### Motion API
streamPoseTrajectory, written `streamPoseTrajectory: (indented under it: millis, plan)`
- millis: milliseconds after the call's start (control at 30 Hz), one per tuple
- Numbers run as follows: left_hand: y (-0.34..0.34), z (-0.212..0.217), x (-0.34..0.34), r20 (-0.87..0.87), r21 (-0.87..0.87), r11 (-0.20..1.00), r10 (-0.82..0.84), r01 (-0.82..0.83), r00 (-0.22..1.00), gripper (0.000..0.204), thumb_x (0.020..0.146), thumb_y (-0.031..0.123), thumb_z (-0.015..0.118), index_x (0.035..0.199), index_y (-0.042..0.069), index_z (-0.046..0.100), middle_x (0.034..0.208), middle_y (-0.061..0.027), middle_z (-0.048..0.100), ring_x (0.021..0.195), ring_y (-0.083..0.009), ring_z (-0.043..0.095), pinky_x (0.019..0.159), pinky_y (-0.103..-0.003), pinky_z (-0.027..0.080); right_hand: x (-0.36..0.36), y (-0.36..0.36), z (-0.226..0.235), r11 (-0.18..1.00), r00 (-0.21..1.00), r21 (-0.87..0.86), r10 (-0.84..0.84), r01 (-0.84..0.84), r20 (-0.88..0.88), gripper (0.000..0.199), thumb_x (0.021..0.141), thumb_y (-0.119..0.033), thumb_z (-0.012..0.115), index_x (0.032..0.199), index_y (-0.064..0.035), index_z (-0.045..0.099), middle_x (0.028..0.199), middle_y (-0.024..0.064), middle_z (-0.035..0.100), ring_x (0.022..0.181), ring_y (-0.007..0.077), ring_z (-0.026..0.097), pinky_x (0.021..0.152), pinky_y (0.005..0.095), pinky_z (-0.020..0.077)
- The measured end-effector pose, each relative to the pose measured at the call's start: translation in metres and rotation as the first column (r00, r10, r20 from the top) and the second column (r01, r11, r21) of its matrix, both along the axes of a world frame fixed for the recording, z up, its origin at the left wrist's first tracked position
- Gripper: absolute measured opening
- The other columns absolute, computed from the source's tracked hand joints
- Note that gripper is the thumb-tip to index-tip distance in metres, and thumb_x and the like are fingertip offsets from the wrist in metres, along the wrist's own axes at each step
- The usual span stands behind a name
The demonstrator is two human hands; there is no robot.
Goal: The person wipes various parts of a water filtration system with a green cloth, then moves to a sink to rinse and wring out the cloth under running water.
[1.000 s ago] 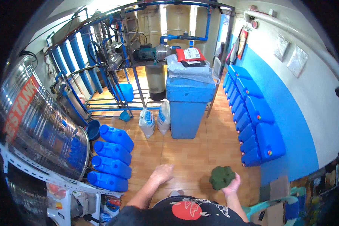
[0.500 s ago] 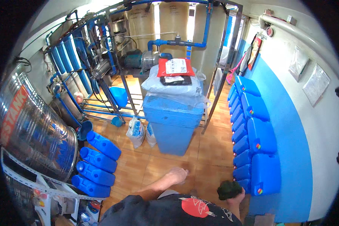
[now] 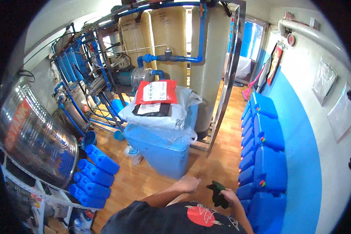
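Observation:
My right hand (image 3: 231,196) is closed on a crumpled dark green cloth (image 3: 219,194), which hangs from the fingers with uneven, pointed edges. Its exact kind is not clear. My left hand (image 3: 188,184) is held in front of my body, fingers curled in, with nothing visible in it. Just beyond that hand stands a tall blue bin (image 3: 160,150). On top of the bin lie a grey plastic parcel (image 3: 171,117), a smaller black parcel (image 3: 152,110) and a red parcel (image 3: 169,93) with a white label.
Blue water containers (image 3: 271,167) are stacked along the right wall. Several blue jugs (image 3: 99,181) line the left, beside a shiny steel tank (image 3: 46,136) and a white metal rack (image 3: 46,195). Behind the bin, a metal frame (image 3: 222,105) surrounds tall beige tanks (image 3: 208,70) and blue pipes.
The view has moved forward and turned, so the bin looks nearer and further left. My right hand has swung inward and forward with the cloth, which now hangs more spread out.

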State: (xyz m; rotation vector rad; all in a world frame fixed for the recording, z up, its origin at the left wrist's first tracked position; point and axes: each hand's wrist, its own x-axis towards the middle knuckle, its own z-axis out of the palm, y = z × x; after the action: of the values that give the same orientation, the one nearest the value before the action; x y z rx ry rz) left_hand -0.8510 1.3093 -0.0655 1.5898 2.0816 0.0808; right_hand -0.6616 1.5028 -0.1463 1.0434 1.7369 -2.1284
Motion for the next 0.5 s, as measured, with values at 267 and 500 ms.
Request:
streamPoseTrajectory:
  millis: [267, 500]
  plan:
    - [0.040, 0.020, 0.015, 0.075, 0.078, 0.980, 0.177, -0.183, 0.981, 0.037, 0.077, 0.020, 0.067, 0.106, 0.001, 0.056, 0.092, -0.0200, 0.066, 0.088, -0.0377, 0.064, 0.075, -0.046, 0.050, -0.017, 0.088, 0.005, 0.972, 0.996, 0.218, -0.080, 0.084, -0.024, 0.016, 0.075, -0.010, 0.054, 0.087, -0.0041, 0.062, 0.067, 0.0017, 0.055, 0.058, 0.0161, 0.054, 0.054, 0.0312, 0.0453]
    - [-0.052, -0.004, 0.023, 0.150, 0.026, 0.844, 0.527, -0.536, 0.836, 0.032, 0.077, 0.025, 0.065, 0.098, 0.003, 0.058, 0.094, -0.0204, 0.065, 0.090, -0.0384, 0.063, 0.076, -0.049, 0.049, -0.137, 0.117, 0.062, 0.993, 0.973, 0.121, 0.020, 0.008, -0.231, 0.022, 0.074, -0.008, 0.058, 0.095, -0.0012, 0.062, 0.076, 0.0060, 0.061, 0.063, 0.0176, 0.060, 0.052, 0.0345, 0.0491]
